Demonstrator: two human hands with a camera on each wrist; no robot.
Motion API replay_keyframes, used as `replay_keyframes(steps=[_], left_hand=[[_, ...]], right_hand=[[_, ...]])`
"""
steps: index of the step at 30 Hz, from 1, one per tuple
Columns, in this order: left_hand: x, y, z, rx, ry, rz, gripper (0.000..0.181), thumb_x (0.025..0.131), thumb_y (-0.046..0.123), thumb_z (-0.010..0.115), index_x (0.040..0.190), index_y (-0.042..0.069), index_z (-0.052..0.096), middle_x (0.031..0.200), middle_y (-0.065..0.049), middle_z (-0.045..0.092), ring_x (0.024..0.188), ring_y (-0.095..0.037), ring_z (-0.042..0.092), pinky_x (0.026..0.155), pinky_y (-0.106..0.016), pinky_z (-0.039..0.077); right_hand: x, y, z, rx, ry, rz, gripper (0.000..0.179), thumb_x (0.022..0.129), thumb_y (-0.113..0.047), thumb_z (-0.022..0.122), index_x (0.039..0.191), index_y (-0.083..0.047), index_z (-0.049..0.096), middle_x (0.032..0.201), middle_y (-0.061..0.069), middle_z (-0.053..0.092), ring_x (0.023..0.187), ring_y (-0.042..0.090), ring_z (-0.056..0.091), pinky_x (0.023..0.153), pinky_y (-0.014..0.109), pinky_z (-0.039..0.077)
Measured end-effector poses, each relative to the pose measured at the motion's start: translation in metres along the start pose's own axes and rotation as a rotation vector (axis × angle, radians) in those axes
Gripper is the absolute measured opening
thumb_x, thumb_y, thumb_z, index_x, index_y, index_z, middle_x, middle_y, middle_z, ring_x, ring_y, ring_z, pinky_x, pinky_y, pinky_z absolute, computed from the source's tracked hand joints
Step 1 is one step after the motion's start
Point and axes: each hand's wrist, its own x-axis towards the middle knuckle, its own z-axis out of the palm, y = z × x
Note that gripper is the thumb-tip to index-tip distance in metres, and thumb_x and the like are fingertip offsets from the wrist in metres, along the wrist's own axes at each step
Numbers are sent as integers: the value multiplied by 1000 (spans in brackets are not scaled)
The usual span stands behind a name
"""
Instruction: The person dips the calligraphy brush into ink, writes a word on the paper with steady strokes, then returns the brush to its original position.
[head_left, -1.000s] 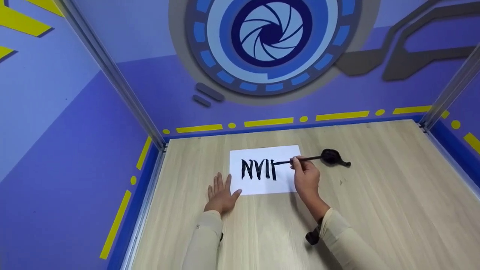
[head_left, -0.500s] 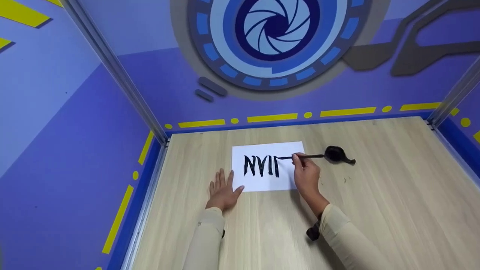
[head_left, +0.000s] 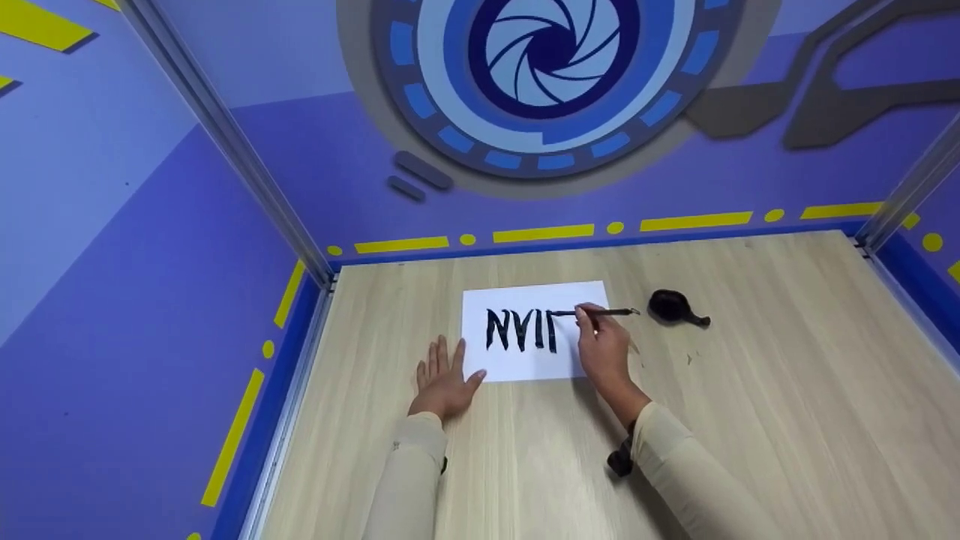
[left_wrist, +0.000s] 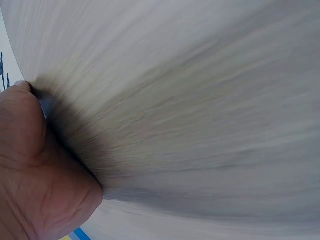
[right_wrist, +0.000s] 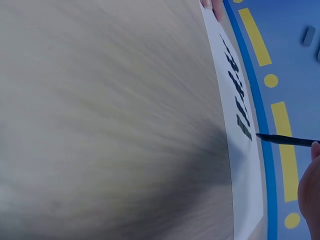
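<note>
My right hand [head_left: 607,349] pinches a slim dark writing brush [head_left: 619,312] between thumb and fingers. Its tip points left, at the top of the last black stroke [head_left: 553,337] on a white sheet of paper [head_left: 525,369]; whether it touches is unclear. The right wrist view shows the dark brush tip [right_wrist: 265,136] close to the inked letters [right_wrist: 243,126]. Fingers spread, my left hand [head_left: 445,382] lies flat at the sheet's lower left, its thumb on the paper's corner. In the left wrist view, the thumb side of the left hand [left_wrist: 45,170] rests on the table.
A small black dish with a curved spout or handle [head_left: 667,306] stands right of the paper. The wooden table [head_left: 787,390] is bounded by printed purple panels [head_left: 300,172] with metal corner posts. Small dark marks [head_left: 689,358] dot the tabletop below the dish.
My right hand has shifted slightly left with the brush, its rear end now apart from the dish in view. The brush tip has risen slightly along the last stroke. The left hand stays put.
</note>
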Motion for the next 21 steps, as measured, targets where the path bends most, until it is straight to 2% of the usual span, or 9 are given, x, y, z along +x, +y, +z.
replay_keyframes(steps=[2,9,15,21], left_hand=[[0,0,1,2,-2,2,79,112,57,42,174,22,8,181,-16,-17,169,-37,-17,136,-61,-8],[2,-1,2,-4,8,12,80,111,59,42,174,24,8,181,-16,-17,169,-37,-15,136,-62,-7],[-1,0,1,7,2,8,80,111,59,42,174,24,8,181,-15,-17,169,-37,-16,136,-61,-7],[1,-1,1,22,5,-2,80,111,60,41,174,25,7,181,-14,-17,170,-36,-16,137,-60,-6]], right_hand=[[-1,0,0,-10,-10,-15,21,108,-19,65,117,-6,79,103,17,81,94,26,75,88,45,60],[1,2,0,-42,42,-182,17,105,-11,68,112,-1,79,104,16,82,90,28,78,83,47,62],[1,7,1,-58,53,-256,14,103,-7,70,110,1,79,104,17,82,91,30,78,82,46,63],[1,10,0,-71,44,-288,13,103,-7,70,110,1,78,105,18,81,92,30,78,83,46,63]])
